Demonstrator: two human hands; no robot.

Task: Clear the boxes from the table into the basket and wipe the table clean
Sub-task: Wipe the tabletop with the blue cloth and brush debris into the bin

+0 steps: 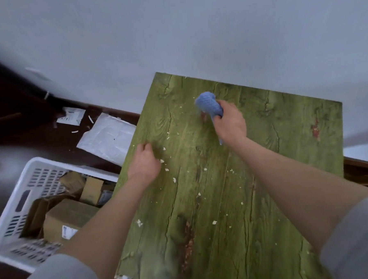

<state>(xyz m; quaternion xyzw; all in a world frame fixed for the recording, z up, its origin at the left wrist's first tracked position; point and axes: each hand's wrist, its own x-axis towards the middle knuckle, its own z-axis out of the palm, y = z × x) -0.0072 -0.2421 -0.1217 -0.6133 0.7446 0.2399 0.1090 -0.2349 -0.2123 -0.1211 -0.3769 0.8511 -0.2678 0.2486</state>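
Boxes (pixel 70 218) sit in the basket (pixel 34 166) at 8 o'clock, 0 on the table (pixel 227 254). My right hand (pixel 231 124) grips the blue cloth (pixel 209 104) at 12 o'clock. My left hand (pixel 143 160) curls at 9 o'clock; whether it is holding anything I cannot tell. Crumbs (pixel 214 222) and stains (pixel 315 128) are left to wipe.

Head camera looks steeply down onto table (pixel 224 201).

No legible text or labels.
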